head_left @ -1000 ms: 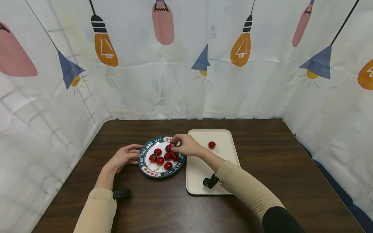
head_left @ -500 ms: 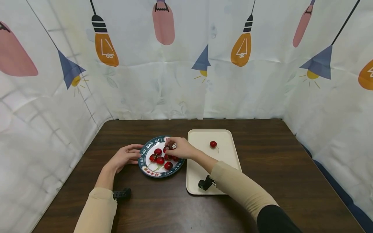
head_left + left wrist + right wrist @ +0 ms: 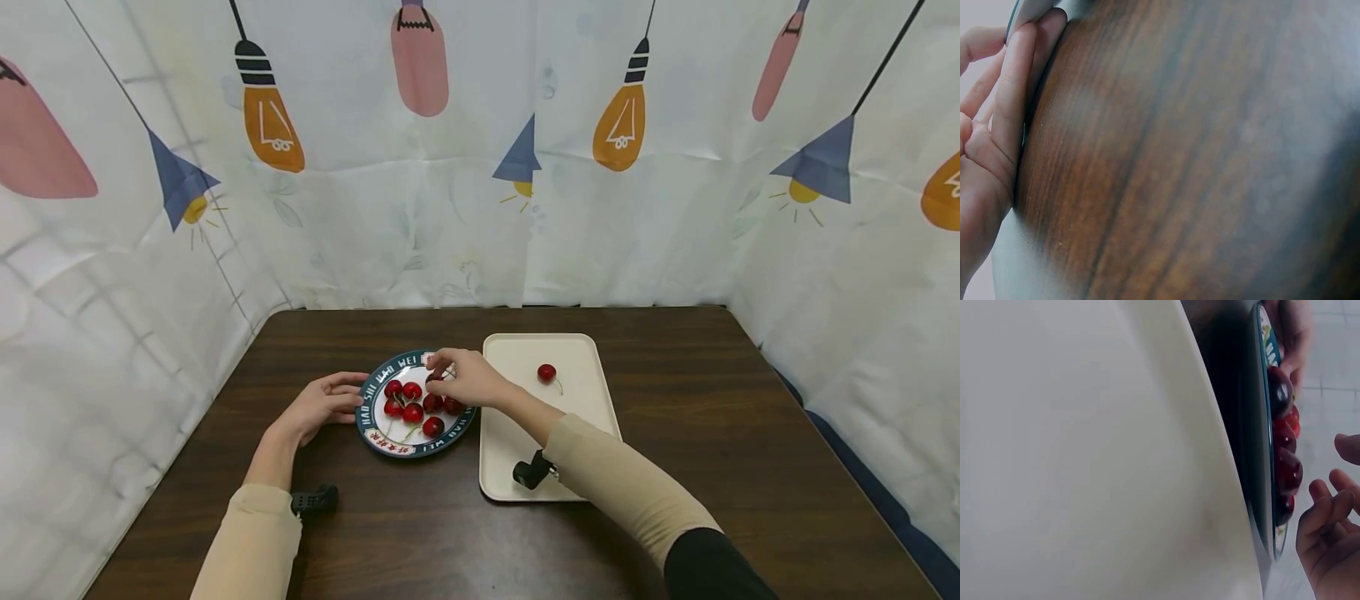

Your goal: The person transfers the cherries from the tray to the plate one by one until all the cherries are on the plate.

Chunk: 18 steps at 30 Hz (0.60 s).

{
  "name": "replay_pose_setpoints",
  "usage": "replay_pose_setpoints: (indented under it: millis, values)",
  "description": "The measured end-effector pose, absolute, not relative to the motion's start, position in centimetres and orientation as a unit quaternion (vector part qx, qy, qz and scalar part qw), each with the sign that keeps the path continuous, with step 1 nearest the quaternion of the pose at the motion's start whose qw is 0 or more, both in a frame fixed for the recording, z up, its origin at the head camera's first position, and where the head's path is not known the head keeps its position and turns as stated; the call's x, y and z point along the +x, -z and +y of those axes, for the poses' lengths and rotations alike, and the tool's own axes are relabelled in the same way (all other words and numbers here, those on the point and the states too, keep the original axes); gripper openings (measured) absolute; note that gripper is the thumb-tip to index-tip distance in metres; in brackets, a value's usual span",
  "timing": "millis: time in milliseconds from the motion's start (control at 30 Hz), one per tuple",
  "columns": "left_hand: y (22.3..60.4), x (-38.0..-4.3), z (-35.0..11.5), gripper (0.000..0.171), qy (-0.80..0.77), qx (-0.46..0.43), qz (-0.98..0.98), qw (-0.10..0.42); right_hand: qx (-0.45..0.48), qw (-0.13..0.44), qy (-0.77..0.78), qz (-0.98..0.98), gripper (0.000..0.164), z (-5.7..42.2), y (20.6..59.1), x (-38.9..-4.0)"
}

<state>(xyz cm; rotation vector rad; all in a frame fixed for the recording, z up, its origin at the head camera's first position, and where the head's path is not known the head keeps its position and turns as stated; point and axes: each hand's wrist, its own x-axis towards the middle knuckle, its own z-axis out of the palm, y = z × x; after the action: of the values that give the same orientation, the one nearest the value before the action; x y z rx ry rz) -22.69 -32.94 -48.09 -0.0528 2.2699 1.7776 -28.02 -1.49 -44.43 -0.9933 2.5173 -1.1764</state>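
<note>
A white plate with a dark teal lettered rim (image 3: pixel 381 442) holds several red cherries (image 3: pixel 412 412), some with green stems. At its left side, the fingertips of my left hand (image 3: pixel 324 405) touch the rim with fingers extended; the left wrist view shows long straight fingers (image 3: pixel 1015 87) against the plate's edge. My right hand (image 3: pixel 471 381) hovers over the plate's right part, partly hiding a darker cherry (image 3: pixel 433 377) under its fingertips. In the right wrist view its thumb (image 3: pixel 1349 449) and fingers stand apart, with nothing seen between them.
To the plate's right lies a cream rectangular tray (image 3: pixel 502 442), bearing one stemmed cherry (image 3: pixel 547 373) near its back; my right forearm crosses over it. Both sit on a dark brown wooden table (image 3: pixel 675 400). A printed curtain (image 3: pixel 450 225) hangs behind and at both sides.
My right hand has moved left and its fingers have parted from the cherry they held. Another cherry now sits at the plate's upper left. The left hand stays put.
</note>
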Motion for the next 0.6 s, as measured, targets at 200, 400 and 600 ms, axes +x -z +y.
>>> replay_pose_setpoints:
  millis: [200,400,600]
  values:
    - [48.0,-22.6,-32.9,0.058,-0.608,-0.018,0.783,0.128,-0.331,0.083,0.403,0.849,0.032,0.5,43.8,-28.2]
    - [48.0,-22.6,-32.8,0.058,-0.610,-0.018,0.782,0.126,-0.323,0.084,0.399,0.854,0.034,2.7,43.4,-28.4]
    - [48.1,-22.6,-32.8,0.057,-0.611,-0.019,0.781,0.126,-0.312,0.083,0.408,0.854,0.028,4.8,43.1,-28.4]
